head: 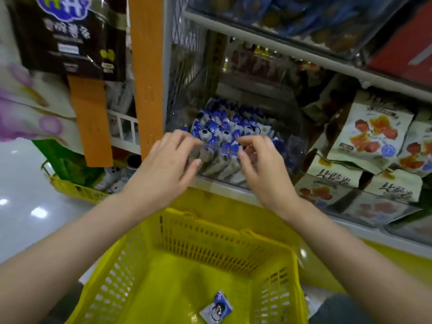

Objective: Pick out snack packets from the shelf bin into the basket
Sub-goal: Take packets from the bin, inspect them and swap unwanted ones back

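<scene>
The big shelf (304, 51) is holding a clear bin (219, 149), and a yellow basket (112, 265) is sitting just below it. The left hand (163, 169) is reaching over the bin's front rim with its grip apart, fingers straight and holding nothing. The right hand (264, 169) is curling its fingers at the same rim, but I cannot tell if its grip is clamped on anything. The blue and white snack packets (224, 127) are piling up in the bin, and one packet (216, 308) is lying on the basket floor.
</scene>
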`<act>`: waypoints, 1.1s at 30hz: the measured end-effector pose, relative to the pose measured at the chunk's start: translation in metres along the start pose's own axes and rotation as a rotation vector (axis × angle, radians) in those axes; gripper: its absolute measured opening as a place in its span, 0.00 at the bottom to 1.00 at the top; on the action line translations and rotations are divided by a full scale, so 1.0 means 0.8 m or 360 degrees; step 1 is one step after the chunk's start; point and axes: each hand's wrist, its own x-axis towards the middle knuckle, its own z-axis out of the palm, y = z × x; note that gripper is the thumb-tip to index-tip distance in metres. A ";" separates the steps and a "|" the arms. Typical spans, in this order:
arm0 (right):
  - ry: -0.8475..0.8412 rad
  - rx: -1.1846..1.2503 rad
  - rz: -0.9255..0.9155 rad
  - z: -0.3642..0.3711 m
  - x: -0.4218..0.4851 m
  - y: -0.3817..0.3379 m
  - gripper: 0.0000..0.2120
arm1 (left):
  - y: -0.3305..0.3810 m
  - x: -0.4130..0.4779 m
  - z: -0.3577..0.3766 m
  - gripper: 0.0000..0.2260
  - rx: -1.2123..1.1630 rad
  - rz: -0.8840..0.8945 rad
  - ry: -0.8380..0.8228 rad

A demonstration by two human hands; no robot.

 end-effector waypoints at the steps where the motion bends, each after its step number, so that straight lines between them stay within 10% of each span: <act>1: -0.0039 -0.0011 0.0041 0.005 0.023 -0.002 0.11 | -0.006 0.003 -0.004 0.17 0.0032 -0.0007 -0.0004; 16: -0.0924 -0.0336 0.0143 0.051 0.156 0.018 0.12 | -0.038 0.016 0.002 0.17 0.0049 0.0070 -0.0086; 26: -0.0294 -0.0155 0.0176 0.038 0.140 -0.001 0.09 | -0.040 0.009 -0.001 0.19 0.0043 0.0092 -0.0137; 33: 0.0290 0.0362 -0.0184 -0.027 0.099 -0.062 0.12 | -0.016 -0.009 -0.006 0.16 -0.0919 -0.0454 0.0069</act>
